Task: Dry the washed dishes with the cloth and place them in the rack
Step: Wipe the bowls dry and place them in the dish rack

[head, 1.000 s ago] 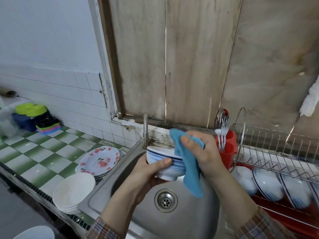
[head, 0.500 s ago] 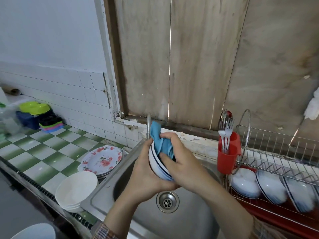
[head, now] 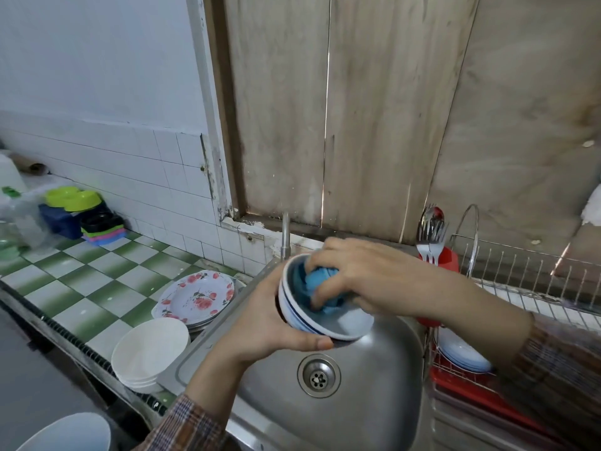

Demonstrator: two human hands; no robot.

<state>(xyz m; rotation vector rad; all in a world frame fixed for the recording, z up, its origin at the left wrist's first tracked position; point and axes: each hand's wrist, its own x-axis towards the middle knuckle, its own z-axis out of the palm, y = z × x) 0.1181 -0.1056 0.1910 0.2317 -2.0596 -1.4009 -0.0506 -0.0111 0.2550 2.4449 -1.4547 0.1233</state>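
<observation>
Blue cloth (head: 320,283) is bunched inside a white, blue-rimmed bowl (head: 356,323) and is pressed there by the curled fingers of the right hand (head: 364,271), which are closed around the wad. The bowl is held tilted above the steel sink (head: 374,395), its outer wall cupped by the left hand (head: 260,323) with the thumb laid along the lower rim. To the right, a wire rack (head: 520,271) is seen, with dishes (head: 461,353) stood in its lower tier. On the tiled counter to the left, a floral plate (head: 195,296) and a stack of white bowls (head: 149,349) are set beside the sink.
</observation>
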